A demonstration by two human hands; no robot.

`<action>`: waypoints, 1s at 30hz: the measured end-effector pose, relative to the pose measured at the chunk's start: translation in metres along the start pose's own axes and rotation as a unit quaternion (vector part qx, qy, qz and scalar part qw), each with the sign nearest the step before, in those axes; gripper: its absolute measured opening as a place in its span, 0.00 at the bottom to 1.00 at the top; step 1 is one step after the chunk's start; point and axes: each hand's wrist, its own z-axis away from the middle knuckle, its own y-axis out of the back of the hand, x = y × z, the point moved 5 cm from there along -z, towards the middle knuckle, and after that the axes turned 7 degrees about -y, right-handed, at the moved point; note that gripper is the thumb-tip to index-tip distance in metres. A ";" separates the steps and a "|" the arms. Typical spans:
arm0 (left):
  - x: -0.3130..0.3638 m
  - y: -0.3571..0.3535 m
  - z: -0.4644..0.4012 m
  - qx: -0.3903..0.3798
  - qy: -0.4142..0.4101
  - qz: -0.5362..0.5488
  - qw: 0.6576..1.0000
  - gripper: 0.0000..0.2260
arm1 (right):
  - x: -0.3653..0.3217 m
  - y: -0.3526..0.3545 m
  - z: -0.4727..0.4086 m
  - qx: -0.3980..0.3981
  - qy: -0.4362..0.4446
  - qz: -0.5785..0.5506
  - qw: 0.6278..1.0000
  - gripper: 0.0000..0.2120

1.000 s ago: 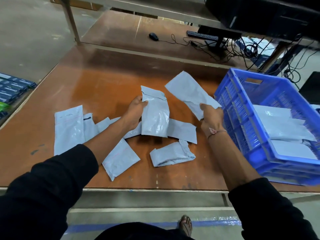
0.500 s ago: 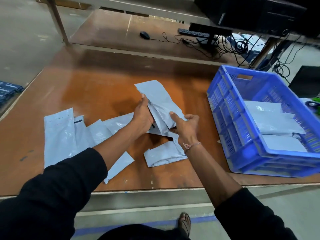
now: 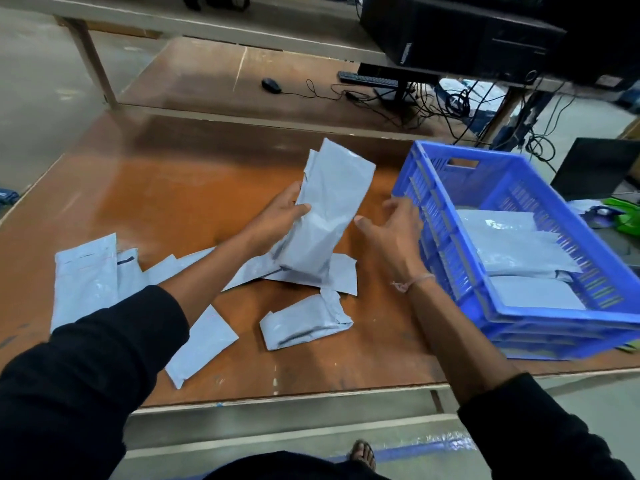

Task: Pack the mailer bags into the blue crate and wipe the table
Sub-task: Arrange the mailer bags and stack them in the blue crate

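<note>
Left hand (image 3: pixel 277 220) gripping stacked bags (image 3: pixel 322 216), tilted, just left of crate (image 3: pixel 446 237). Right hand (image 3: pixel 391 230) hovering spread and unladen beside crate's wall.

No legible text, label, brand or number appears in this view. Markings on the computer case (image 3: pixel 460 32) are too small to read.

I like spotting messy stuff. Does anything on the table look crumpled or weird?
Yes. One mailer bag near the table's front edge is crumpled and folded over, while the others lie flat. The blue crate also sits at a slant to the table edge. Nothing looks torn or spilled.
</note>
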 end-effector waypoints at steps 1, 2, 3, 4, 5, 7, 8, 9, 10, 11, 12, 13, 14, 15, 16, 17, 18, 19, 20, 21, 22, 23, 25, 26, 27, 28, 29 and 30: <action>0.005 -0.003 -0.002 -0.027 -0.008 -0.025 0.999 0.15 | -0.007 0.008 -0.010 0.007 0.044 0.007 0.999 0.29; 0.010 -0.007 -0.003 -0.051 -0.011 -0.046 0.998 0.16 | -0.015 0.017 -0.020 0.003 0.088 0.016 0.996 0.31; 0.015 -0.012 -0.004 -0.074 -0.015 -0.060 0.995 0.16 | -0.023 0.025 -0.029 -0.007 0.126 0.029 0.992 0.35; 0.020 -0.016 -0.006 -0.095 -0.017 -0.070 0.993 0.17 | -0.028 0.030 -0.038 -0.025 0.156 0.041 0.987 0.39; 0.026 -0.021 -0.007 -0.113 -0.021 -0.083 0.990 0.17 | -0.034 0.036 -0.046 -0.051 0.177 0.050 0.982 0.42; 0.036 -0.031 -0.011 -0.149 -0.031 -0.106 0.983 0.16 | -0.039 0.045 -0.062 -0.124 0.185 0.065 0.973 0.45; 0.041 -0.036 -0.014 -0.167 -0.042 -0.113 0.978 0.16 | -0.039 0.048 -0.068 -0.166 0.177 0.070 0.968 0.45; 0.044 -0.041 -0.016 -0.185 -0.051 -0.117 0.974 0.17 | -0.040 0.053 -0.072 -0.204 0.168 0.071 0.962 0.44; 0.049 -0.047 -0.018 -0.199 -0.060 -0.118 0.971 0.18 | -0.040 0.058 -0.076 -0.230 0.164 0.066 0.957 0.40; 0.052 -0.051 -0.021 -0.207 -0.065 -0.120 0.969 0.18 | -0.041 0.065 -0.079 -0.240 0.166 0.058 0.955 0.34; 0.055 -0.056 -0.024 -0.210 -0.067 -0.119 0.968 0.18 | -0.043 0.071 -0.082 -0.239 0.174 0.049 0.954 0.27; 0.059 -0.061 -0.026 -0.213 -0.067 -0.114 0.968 0.17 | -0.045 0.078 -0.084 -0.235 0.180 0.039 0.954 0.19; 0.063 -0.066 -0.029 -0.215 -0.066 -0.106 0.969 0.16 | -0.045 0.084 -0.087 -0.232 0.179 0.023 0.956 0.13; 0.068 -0.071 -0.030 -0.219 -0.066 -0.102 0.968 0.15 | -0.045 0.092 -0.089 -0.232 0.172 0.003 0.957 0.09; 0.072 -0.077 -0.033 -0.220 -0.066 -0.104 0.968 0.15 | -0.043 0.099 -0.093 -0.227 0.162 -0.017 0.960 0.07; 0.075 -0.083 -0.035 -0.222 -0.065 -0.113 0.966 0.15 | -0.042 0.107 -0.097 -0.220 0.155 -0.034 0.962 0.05; 0.078 -0.089 -0.038 -0.224 -0.066 -0.131 0.963 0.18 | -0.039 0.117 -0.102 -0.211 0.143 -0.052 0.966 0.04; 0.081 -0.095 -0.041 -0.228 -0.069 -0.155 0.959 0.20 | -0.036 0.127 -0.107 -0.200 0.127 -0.073 0.969 0.04; 0.084 -0.102 -0.045 -0.234 -0.075 -0.176 0.953 0.23 | -0.030 0.138 -0.115 -0.187 0.107 -0.094 0.972 0.05; 0.088 -0.110 -0.049 -0.240 -0.081 -0.189 0.949 0.25 | -0.025 0.151 -0.122 -0.173 0.088 -0.109 0.975 0.05; 0.091 -0.117 -0.054 -0.244 -0.085 -0.192 0.947 0.28 | -0.018 0.165 -0.130 -0.159 0.070 -0.118 0.978 0.06; 0.095 -0.124 -0.061 -0.247 -0.085 -0.186 0.947 0.29 | -0.011 0.179 -0.138 -0.146 0.056 -0.120 0.980 0.08; 0.107 -0.139 -0.077 -0.245 -0.085 -0.172 0.950 0.30 | 0.006 0.209 -0.152 -0.124 0.040 -0.108 0.986 0.08; 0.113 -0.148 -0.085 -0.241 -0.088 -0.168 0.952 0.30 | 0.016 0.224 -0.158 -0.115 0.033 -0.087 0.989 0.07; 0.119 -0.158 -0.093 -0.239 -0.088 -0.165 0.953 0.30 | 0.027 0.238 -0.165 -0.104 0.024 -0.049 0.993 0.07; 0.124 -0.169 -0.101 -0.239 -0.087 -0.162 0.954 0.29 | 0.039 0.252 -0.172 -0.092 0.018 0.006 0.996 0.08; 0.128 -0.181 -0.107 -0.243 -0.085 -0.160 0.953 0.28 | 0.051 0.265 -0.178 -0.081 0.016 0.073 0.994 0.11; 0.131 -0.195 -0.112 -0.252 -0.084 -0.160 0.951 0.26 | 0.064 0.275 -0.184 -0.078 0.014 0.140 0.987 0.15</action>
